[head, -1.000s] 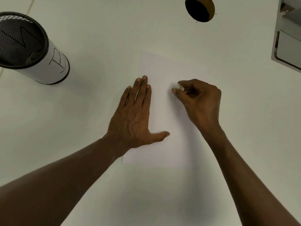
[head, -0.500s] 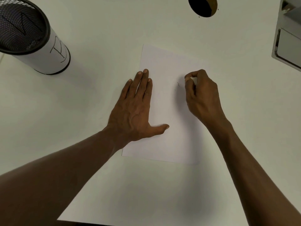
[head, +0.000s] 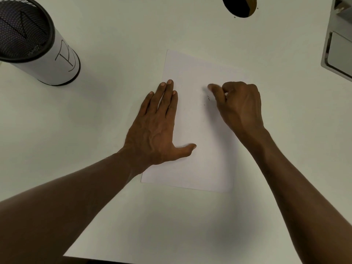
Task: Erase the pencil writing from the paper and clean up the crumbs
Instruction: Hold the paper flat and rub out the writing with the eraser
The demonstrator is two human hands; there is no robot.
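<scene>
Surface: white tabletop (head: 118, 44), matte, evenly lit; my forearms enter from the near edge.
Paper (head: 192, 77): one white sheet, flat on the table, turned slightly off square, roughly centred between my hands.
Left hand (head: 154, 130): flat, fingers straight and close together, thumb spread out to the side; palm and thumb press on the sheet's left margin, fingertips overlap its left edge. Reason, as I judge it: to pin the sheet so it does not slide or crease under rubbing.
Right hand (head: 239, 107): fingers curled in, thumb and forefinger drawn together just above the sheet's upper middle; motion-blurred at the tips.
Eraser (head: 226, 93): only a pale sliver shows between thumb and curled fingers; I read it as the eraser pinched there, but cannot confirm its shape.
Pencil marks (head: 208, 98): a few short dark strokes or crumbs left of my right thumb; too small to tell which.
Crumbs: none clearly separable; clean-up not yet done, by my estimate.
Mesh bin (head: 45, 52): black mesh cup with a white lettered wrap, far left, well apart from the sheet; likely destination for crumbs.
Cable hole (head: 239, 6): round dark opening at the far edge.
Tray (head: 337, 44): grey unit, far right, partly out of view.
</scene>
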